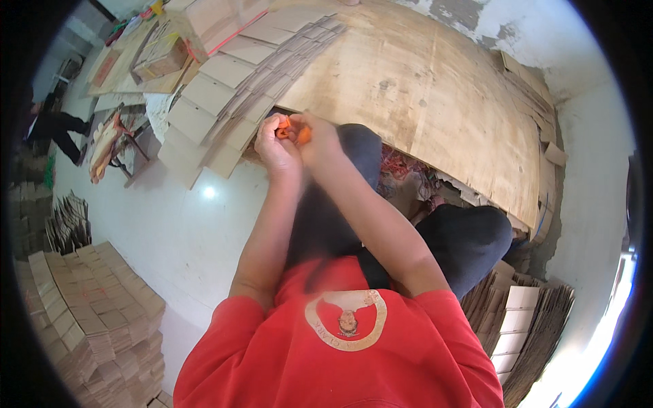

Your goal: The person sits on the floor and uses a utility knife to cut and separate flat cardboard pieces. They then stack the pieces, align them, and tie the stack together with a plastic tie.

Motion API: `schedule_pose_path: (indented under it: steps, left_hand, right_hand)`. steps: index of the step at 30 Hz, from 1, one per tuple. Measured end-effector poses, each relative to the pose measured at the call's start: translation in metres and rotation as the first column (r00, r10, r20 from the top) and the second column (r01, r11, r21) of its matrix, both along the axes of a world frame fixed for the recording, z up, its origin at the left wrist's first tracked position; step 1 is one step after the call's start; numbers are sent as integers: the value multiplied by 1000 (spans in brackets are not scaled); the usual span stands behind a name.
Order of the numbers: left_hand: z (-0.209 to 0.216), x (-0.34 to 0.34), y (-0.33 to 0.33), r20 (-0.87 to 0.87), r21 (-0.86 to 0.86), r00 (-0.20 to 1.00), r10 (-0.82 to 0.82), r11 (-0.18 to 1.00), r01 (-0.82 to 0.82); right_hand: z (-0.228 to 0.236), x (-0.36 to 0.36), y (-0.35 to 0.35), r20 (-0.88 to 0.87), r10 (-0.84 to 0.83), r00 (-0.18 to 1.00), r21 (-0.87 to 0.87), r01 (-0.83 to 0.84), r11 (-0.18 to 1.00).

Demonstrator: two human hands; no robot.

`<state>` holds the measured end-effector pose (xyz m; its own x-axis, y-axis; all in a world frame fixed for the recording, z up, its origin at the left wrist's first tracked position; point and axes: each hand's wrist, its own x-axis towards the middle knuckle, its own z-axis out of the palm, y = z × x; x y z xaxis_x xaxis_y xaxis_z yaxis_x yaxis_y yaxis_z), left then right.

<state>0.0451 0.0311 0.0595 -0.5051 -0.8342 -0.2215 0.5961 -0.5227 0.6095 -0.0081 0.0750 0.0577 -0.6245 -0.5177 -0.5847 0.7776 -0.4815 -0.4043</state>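
My two hands are close together at the near left corner of a wooden board table, above my knee. Between the fingers of my left hand is a small bright orange piece, soft or looped in look. My right hand has its fingers curled in, with more orange showing at the fingertips. Whether this is one thing or two I cannot make out, nor its exact kind. Just beside my left hand are overlapping flat cardboard pieces, fanned in rows along the table's left side.
The wooden tabletop stretches away to the right, toward a peeling wall. Bundled cardboard stacks stand at lower left, more at lower right. A cardboard box and a small bench are further left, near a person's dark-trousered legs.
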Motion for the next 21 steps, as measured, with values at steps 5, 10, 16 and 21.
schedule_pose_path:
  steps: [5,10,16,21]
  left_hand:
    - [-85,24,-31,193,129,980,43,989,-69]
    - [-177,58,-47,240,332,970,-42,942,-41]
    - [-157,35,-67,102,413,994,-46,911,0]
    - [-161,27,-72,167,296,983,-72,955,20]
  right_hand:
    - [-59,32,-44,-11,164,986,347,-150,926]
    - [-102,52,-69,52,467,883,532,-421,735]
    - [-105,23,-85,131,279,951,468,-307,828]
    - [-87,10,-81,232,33,972,394,-125,911]
